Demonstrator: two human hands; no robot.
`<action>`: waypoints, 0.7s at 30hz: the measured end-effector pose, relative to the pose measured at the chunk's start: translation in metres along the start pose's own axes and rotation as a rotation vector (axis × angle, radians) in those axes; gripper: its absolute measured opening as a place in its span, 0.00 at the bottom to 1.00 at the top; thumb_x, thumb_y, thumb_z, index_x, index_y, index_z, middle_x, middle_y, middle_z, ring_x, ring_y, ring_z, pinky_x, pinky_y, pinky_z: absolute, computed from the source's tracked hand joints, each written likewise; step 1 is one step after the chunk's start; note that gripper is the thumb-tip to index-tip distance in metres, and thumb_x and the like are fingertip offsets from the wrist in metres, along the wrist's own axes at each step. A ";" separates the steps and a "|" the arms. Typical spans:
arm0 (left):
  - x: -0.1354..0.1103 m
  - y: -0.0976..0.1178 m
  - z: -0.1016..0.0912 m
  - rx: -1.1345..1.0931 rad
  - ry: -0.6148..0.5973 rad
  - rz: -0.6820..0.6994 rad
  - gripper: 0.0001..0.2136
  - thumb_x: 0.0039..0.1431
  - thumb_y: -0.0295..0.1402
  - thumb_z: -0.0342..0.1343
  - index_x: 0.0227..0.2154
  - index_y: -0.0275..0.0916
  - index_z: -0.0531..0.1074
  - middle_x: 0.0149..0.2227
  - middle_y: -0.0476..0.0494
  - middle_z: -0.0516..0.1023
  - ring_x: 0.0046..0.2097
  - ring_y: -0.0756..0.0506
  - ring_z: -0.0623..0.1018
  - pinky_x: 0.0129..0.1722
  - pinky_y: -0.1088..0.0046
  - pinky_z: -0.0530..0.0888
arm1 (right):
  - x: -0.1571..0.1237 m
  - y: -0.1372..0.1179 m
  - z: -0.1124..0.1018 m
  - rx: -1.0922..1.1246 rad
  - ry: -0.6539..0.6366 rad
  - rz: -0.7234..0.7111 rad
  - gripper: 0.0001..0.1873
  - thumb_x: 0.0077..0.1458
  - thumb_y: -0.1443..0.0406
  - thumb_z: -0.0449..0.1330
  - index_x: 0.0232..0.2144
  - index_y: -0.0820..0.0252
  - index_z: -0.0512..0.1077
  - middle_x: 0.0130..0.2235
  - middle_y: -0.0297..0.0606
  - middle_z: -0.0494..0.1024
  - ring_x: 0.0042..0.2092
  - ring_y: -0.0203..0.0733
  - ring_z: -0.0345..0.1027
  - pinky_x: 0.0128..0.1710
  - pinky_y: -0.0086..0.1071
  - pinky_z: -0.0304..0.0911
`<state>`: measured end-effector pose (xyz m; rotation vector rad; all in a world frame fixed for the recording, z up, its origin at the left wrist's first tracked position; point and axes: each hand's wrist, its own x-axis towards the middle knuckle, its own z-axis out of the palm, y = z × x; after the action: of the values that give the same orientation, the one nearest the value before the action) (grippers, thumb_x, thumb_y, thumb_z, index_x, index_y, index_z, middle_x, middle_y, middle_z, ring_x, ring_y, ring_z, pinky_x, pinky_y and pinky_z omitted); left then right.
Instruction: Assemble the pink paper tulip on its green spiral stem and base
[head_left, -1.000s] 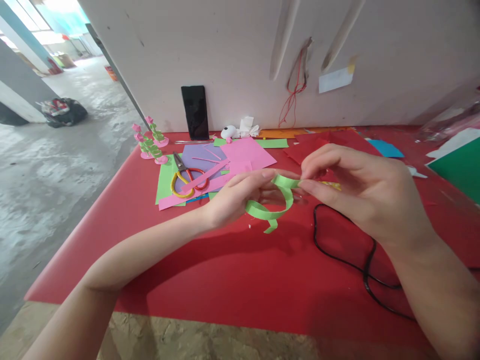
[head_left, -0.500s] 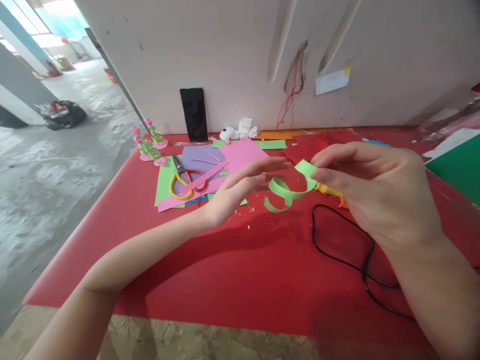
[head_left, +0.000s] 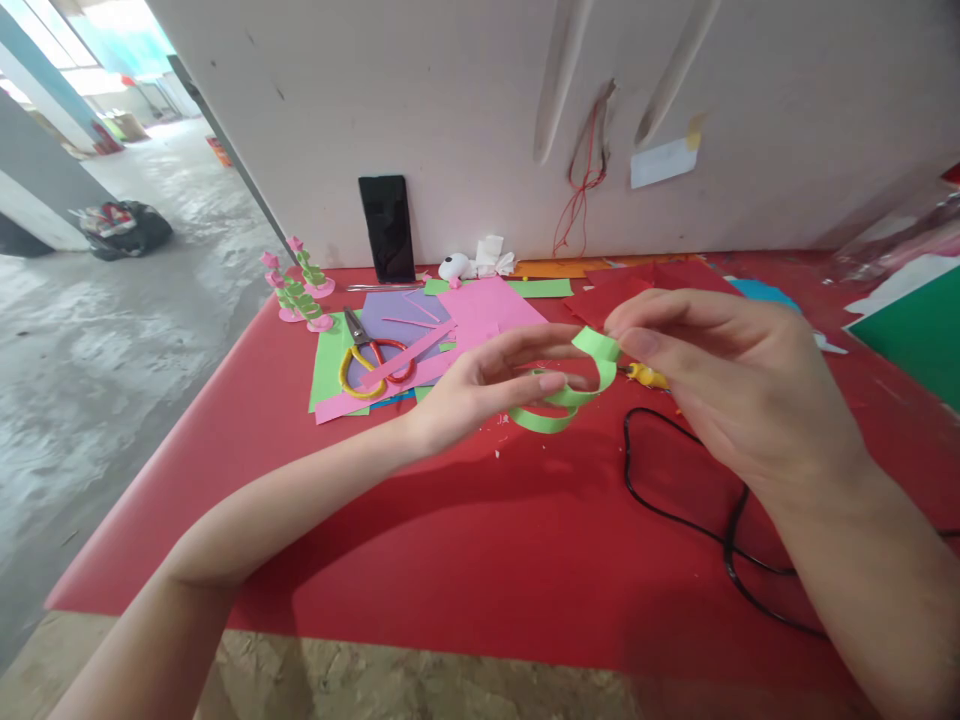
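A curled light green paper strip point(head_left: 596, 345) hangs in loose coils above the red table. My right hand point(head_left: 742, 380) pinches its upper end between thumb and fingertips. At the coils is my left hand point(head_left: 495, 385), its thumb and fingers apart; part of the strip passes by the thumb, and I cannot tell whether it touches. Behind my left hand lie a pink paper sheet point(head_left: 491, 310), a purple sheet point(head_left: 382, 312) and scissors point(head_left: 367, 355) with yellow and red handles. Below my right hand a yellow tool point(head_left: 646, 376) is partly hidden.
A black cable point(head_left: 675, 515) loops across the red table point(head_left: 450, 560) at the right. A dark phone point(head_left: 387, 230) leans on the back wall. Small paper flowers point(head_left: 289, 290) stand at the left corner. A green sheet point(head_left: 915, 335) lies far right.
My right hand has moved slightly left with the strip. My left hand's thumb and fingers have spread apart, and the coils now hang at that hand.
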<state>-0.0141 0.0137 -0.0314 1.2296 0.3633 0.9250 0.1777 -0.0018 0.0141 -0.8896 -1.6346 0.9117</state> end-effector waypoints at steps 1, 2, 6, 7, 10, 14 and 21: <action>0.000 0.000 0.001 -0.004 0.003 -0.004 0.15 0.56 0.35 0.62 0.47 0.48 0.73 0.51 0.46 0.78 0.50 0.44 0.79 0.46 0.71 0.75 | 0.000 0.000 0.000 -0.001 -0.012 -0.007 0.04 0.54 0.66 0.63 0.28 0.54 0.77 0.31 0.30 0.74 0.34 0.28 0.65 0.34 0.24 0.62; 0.000 0.001 0.001 -0.010 0.007 -0.009 0.16 0.56 0.35 0.63 0.47 0.47 0.73 0.50 0.46 0.78 0.50 0.44 0.79 0.46 0.71 0.75 | 0.000 0.000 0.000 -0.003 -0.023 -0.012 0.04 0.55 0.66 0.62 0.28 0.54 0.77 0.31 0.30 0.74 0.34 0.28 0.65 0.34 0.25 0.61; 0.000 0.001 0.004 -0.020 0.006 -0.013 0.15 0.55 0.35 0.64 0.46 0.46 0.73 0.50 0.45 0.78 0.50 0.43 0.79 0.48 0.68 0.74 | 0.002 -0.001 0.001 -0.002 -0.054 -0.025 0.06 0.57 0.65 0.61 0.28 0.56 0.75 0.31 0.31 0.73 0.35 0.29 0.64 0.34 0.26 0.60; 0.000 0.000 0.004 -0.020 0.005 -0.009 0.15 0.54 0.35 0.64 0.46 0.46 0.73 0.51 0.45 0.77 0.50 0.43 0.79 0.50 0.67 0.73 | 0.002 -0.001 0.001 -0.002 -0.065 -0.030 0.06 0.57 0.65 0.61 0.28 0.57 0.75 0.32 0.32 0.73 0.35 0.29 0.64 0.34 0.26 0.59; -0.001 0.000 0.006 -0.012 0.016 -0.002 0.16 0.54 0.37 0.64 0.46 0.46 0.73 0.52 0.45 0.77 0.50 0.43 0.79 0.52 0.65 0.72 | 0.002 -0.002 0.002 0.004 -0.092 -0.037 0.06 0.57 0.64 0.61 0.28 0.57 0.74 0.33 0.32 0.73 0.36 0.30 0.63 0.35 0.27 0.60; -0.001 0.003 0.006 0.042 0.065 0.000 0.16 0.56 0.44 0.60 0.45 0.45 0.75 0.49 0.47 0.79 0.54 0.43 0.76 0.56 0.65 0.68 | 0.001 -0.001 0.002 0.030 -0.120 -0.036 0.06 0.58 0.64 0.60 0.28 0.55 0.74 0.34 0.31 0.73 0.39 0.30 0.64 0.38 0.27 0.60; 0.000 0.006 0.004 0.097 0.100 -0.053 0.18 0.53 0.47 0.62 0.44 0.43 0.76 0.46 0.47 0.80 0.50 0.44 0.77 0.50 0.67 0.71 | 0.003 -0.001 0.003 -0.058 -0.143 -0.054 0.06 0.55 0.61 0.63 0.27 0.52 0.74 0.35 0.32 0.72 0.39 0.33 0.65 0.39 0.31 0.60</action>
<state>-0.0136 0.0108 -0.0247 1.2587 0.5235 0.9343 0.1741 0.0000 0.0154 -0.8314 -1.8072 0.9118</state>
